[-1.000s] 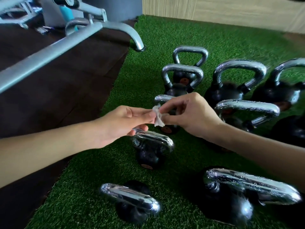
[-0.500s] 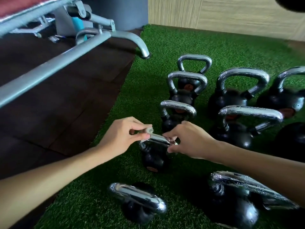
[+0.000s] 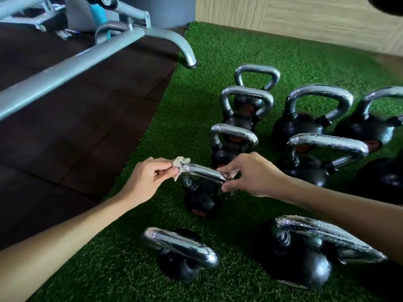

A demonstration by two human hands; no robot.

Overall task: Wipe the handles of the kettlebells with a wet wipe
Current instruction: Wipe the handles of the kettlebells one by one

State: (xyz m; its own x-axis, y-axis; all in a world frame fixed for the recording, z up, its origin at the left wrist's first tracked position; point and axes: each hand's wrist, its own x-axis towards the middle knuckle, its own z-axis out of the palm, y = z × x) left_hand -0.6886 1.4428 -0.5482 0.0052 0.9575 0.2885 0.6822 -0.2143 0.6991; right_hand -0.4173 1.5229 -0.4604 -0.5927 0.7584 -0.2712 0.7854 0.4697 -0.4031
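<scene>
Left hand [image 3: 150, 177] pinches the wet wipe [image 3: 180, 162] onto the left end of the handle [image 3: 202, 172] of the small kettlebell [image 3: 198, 199], mid-turf [image 3: 218, 51]. Right hand [image 3: 250, 174] pinches the handle's right end. Advice: wrap wipe round bar, draw along full length, brace firmly.

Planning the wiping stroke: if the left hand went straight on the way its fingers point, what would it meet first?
Probably the right hand, pinching the other end of the same kettlebell handle; depth is hard to judge.

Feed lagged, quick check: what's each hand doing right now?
Left hand: pinching the wipe on the handle.
Right hand: pinching the handle's other end.
</scene>
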